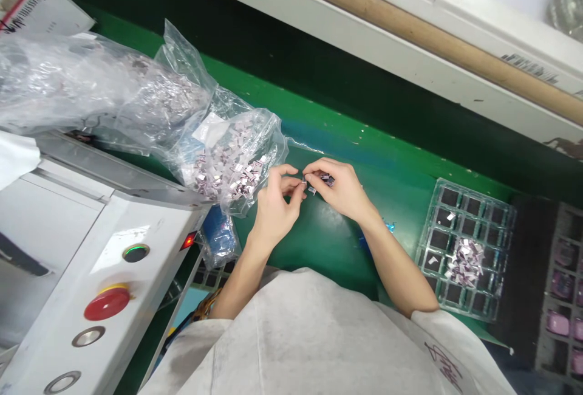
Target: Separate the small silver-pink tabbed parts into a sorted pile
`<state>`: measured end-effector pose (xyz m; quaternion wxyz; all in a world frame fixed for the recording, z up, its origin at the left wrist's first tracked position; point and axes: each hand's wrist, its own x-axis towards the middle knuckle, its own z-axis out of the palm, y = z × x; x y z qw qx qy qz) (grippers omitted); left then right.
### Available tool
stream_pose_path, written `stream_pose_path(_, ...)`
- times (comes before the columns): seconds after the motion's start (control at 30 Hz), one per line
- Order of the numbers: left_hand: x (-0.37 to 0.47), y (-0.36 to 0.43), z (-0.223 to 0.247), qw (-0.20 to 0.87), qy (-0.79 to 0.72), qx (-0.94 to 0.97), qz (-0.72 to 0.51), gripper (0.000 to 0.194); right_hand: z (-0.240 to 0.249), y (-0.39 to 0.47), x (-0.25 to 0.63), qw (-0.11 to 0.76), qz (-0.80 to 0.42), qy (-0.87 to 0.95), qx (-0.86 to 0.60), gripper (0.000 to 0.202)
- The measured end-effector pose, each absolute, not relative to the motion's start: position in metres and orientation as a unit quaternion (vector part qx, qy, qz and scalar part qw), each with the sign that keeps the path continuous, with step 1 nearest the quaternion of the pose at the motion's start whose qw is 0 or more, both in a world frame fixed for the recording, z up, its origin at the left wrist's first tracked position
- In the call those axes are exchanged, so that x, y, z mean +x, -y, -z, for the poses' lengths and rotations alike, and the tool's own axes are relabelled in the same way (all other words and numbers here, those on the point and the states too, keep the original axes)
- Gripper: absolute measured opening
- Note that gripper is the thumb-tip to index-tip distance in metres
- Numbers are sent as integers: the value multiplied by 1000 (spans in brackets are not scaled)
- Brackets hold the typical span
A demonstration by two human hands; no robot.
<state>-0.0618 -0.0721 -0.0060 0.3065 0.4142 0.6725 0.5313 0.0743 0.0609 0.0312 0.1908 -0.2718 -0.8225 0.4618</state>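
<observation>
Over the green work surface (pixel 328 231) my two hands meet, fingertips nearly touching. My left hand (pixel 277 203) pinches a tiny pale piece (pixel 303 183) between thumb and forefinger. My right hand (pixel 339 188) has its thumb and forefinger at the same piece, and several small dark and silver pieces show under its curled fingers. Just left of my left hand lies an open clear plastic bag (pixel 268 133) with many small white and dark pieces (pixel 246 176). To the right, a clear compartment tray (pixel 426 243) holds a heap of similar pieces (pixel 467 261).
A white machine (pixel 150 225) with a red button (pixel 107 302) stands at the left. Large plastic bags (pixel 104 85) lie behind it. A shelf edge (pixel 364 36) crosses the top. Another tray (pixel 544 298) with pink items is at the far right.
</observation>
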Motion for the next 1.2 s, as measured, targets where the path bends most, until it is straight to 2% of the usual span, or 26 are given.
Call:
stream_pose_path(0.2, -60, 73, 6, 345, -649, 416, -536, 37, -32, -61, 78, 165, -496, 815, -251, 25)
stream_pose_path(0.33, -62, 77, 4, 327, -648, 430, -537, 42, -37, -55, 86, 156, -448, 840, -263, 20)
stream_pose_path(0.47, -66, 87, 5, 232, -691, 494, -473, 20, -32, -59, 97, 183, -384, 836, -348, 9)
stream_pose_path(0.53, -64, 89, 8, 199, -715, 515, -429, 11, -26, -66, 99, 173, -374, 833, -371, 13)
stream_pose_path(0.6, -59, 87, 12, 183, -731, 531, -389, 10, -21, -72, 101, 165, -354, 843, -369, 18)
stream_pose_path(0.77, -43, 65, 21, 142, -728, 578, -340, 11, -18, -73, 114, 259, -299, 820, -413, 11)
stream_pose_path(1.0, -45, 54, 18, 195, -661, 577, -437, 12, -11, -47, 157, 372, -263, 768, -451, 13)
stream_pose_path(1.1, -66, 69, 11, 151, -699, 528, -457, 10, -7, -38, 166, 406, -233, 763, -446, 14)
stream_pose_path(1.2, -99, 82, 8, 70, -757, 490, -427, 14, -7, -30, 164, 410, -221, 775, -427, 14)
